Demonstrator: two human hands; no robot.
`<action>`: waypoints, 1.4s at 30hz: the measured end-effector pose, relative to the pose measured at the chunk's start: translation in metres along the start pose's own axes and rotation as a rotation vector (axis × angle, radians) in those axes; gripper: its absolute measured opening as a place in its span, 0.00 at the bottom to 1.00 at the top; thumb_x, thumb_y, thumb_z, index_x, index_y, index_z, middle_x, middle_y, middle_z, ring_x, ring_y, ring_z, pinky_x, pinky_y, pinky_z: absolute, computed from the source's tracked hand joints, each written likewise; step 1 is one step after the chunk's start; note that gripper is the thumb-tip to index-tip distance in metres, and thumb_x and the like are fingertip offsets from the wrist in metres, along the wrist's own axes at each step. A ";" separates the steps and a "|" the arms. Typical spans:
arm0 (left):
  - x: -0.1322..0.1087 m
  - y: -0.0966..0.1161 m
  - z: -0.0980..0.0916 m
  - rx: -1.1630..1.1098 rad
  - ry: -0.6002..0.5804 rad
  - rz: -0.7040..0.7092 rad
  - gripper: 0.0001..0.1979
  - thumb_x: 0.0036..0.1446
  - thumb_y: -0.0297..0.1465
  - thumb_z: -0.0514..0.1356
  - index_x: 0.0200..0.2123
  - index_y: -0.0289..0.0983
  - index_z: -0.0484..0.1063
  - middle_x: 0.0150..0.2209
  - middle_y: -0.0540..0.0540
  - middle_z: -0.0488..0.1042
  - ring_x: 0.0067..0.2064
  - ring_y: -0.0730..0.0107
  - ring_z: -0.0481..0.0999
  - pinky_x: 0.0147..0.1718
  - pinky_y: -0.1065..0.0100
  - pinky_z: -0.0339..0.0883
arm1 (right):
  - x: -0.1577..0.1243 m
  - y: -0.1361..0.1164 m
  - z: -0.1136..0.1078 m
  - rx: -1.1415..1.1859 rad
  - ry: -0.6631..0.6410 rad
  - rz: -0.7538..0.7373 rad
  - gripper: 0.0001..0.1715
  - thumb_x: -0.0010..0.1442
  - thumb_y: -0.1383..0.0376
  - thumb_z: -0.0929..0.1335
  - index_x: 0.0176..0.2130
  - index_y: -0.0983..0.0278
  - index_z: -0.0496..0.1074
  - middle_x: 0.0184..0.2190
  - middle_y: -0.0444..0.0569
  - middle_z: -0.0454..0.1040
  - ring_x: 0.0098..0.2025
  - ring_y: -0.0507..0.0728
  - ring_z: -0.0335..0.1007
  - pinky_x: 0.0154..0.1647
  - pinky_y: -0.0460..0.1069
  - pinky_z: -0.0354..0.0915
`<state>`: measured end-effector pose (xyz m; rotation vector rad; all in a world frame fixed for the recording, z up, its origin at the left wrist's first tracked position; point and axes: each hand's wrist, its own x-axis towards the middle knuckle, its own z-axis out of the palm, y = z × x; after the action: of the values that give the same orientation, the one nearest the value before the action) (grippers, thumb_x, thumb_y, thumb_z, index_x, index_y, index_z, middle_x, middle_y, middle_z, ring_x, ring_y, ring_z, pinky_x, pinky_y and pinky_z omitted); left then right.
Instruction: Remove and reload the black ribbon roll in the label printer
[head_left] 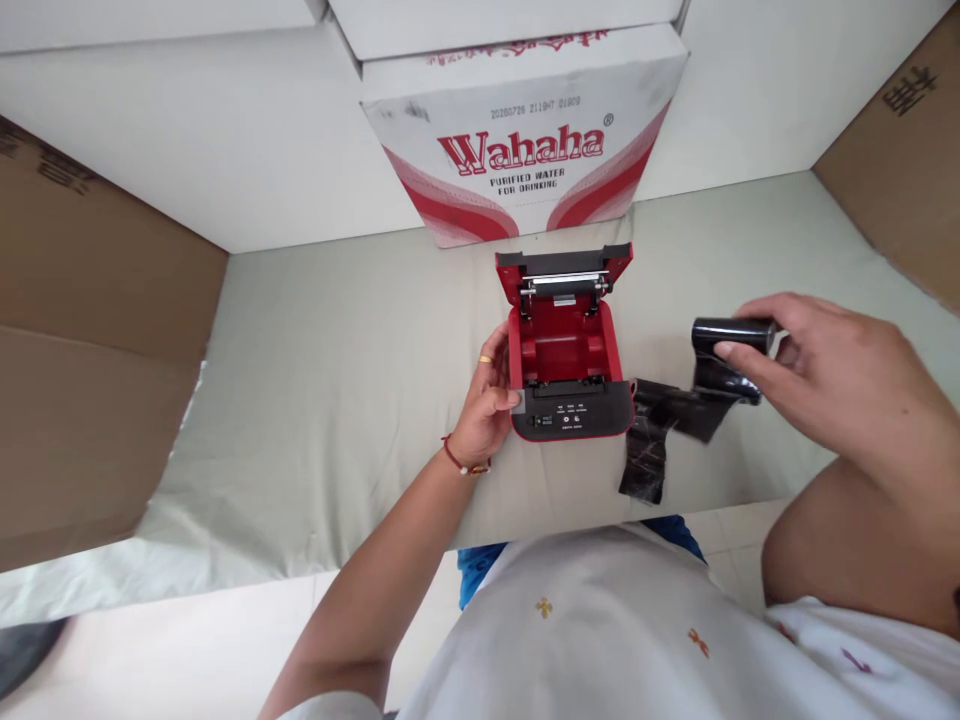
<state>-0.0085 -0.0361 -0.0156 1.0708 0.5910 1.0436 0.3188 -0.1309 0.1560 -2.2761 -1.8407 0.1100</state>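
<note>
Small red printer [570,350] is set on the cloth-covered table [337,380], in front of a Wahaha carton [525,150]. Lid [564,268] is hinged back; the empty bay [564,352] is exposed.

Left hand [487,405]: fingers are curled against the printer's left wall and the thumb is laid on the front-left corner, so the body is braced.

Right hand [832,375]: thumb and fingers are closed round the right end of a black roll [731,335], held above the table just right of the printer.

Roll's long axis is laid roughly left to right, its free end pointed towards the printer, nearly parallel to the bay's width. A loose black strip [660,430] is trailed down and left from it onto the cloth.

Judgement: the axis is best kept across the bay, the slack strip gathered before the roll is lowered, the printer kept pinned, and the tail led out towards the front edge.
</note>
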 end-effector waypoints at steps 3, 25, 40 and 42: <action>0.000 0.000 -0.001 -0.003 0.002 0.001 0.46 0.53 0.51 0.78 0.74 0.59 0.72 0.83 0.49 0.67 0.86 0.42 0.62 0.83 0.37 0.62 | 0.008 0.038 0.039 -0.039 -0.126 0.071 0.17 0.72 0.55 0.72 0.53 0.61 0.83 0.34 0.54 0.84 0.31 0.65 0.76 0.35 0.59 0.67; 0.001 -0.001 -0.007 0.002 -0.013 -0.010 0.46 0.54 0.50 0.79 0.74 0.58 0.71 0.82 0.48 0.67 0.83 0.44 0.66 0.79 0.43 0.68 | -0.003 -0.018 -0.025 0.573 -0.400 -0.585 0.19 0.78 0.60 0.72 0.64 0.51 0.84 0.54 0.48 0.89 0.39 0.56 0.85 0.35 0.50 0.76; 0.005 0.004 0.005 -0.178 0.013 -0.015 0.44 0.47 0.41 0.82 0.69 0.53 0.79 0.77 0.49 0.75 0.84 0.41 0.62 0.83 0.46 0.57 | 0.049 -0.145 0.043 -0.192 -0.286 -0.321 0.23 0.74 0.70 0.69 0.63 0.61 0.83 0.57 0.62 0.88 0.50 0.72 0.89 0.39 0.58 0.74; 0.005 0.005 0.005 -0.172 0.009 -0.006 0.44 0.47 0.41 0.83 0.69 0.54 0.79 0.78 0.49 0.74 0.85 0.42 0.61 0.84 0.46 0.55 | 0.051 -0.140 0.049 -0.160 -0.267 -0.326 0.24 0.74 0.70 0.70 0.65 0.60 0.83 0.58 0.62 0.88 0.51 0.72 0.89 0.41 0.58 0.76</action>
<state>-0.0043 -0.0337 -0.0090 0.9129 0.5018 1.0745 0.1866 -0.0478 0.1416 -2.1065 -2.4132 0.2314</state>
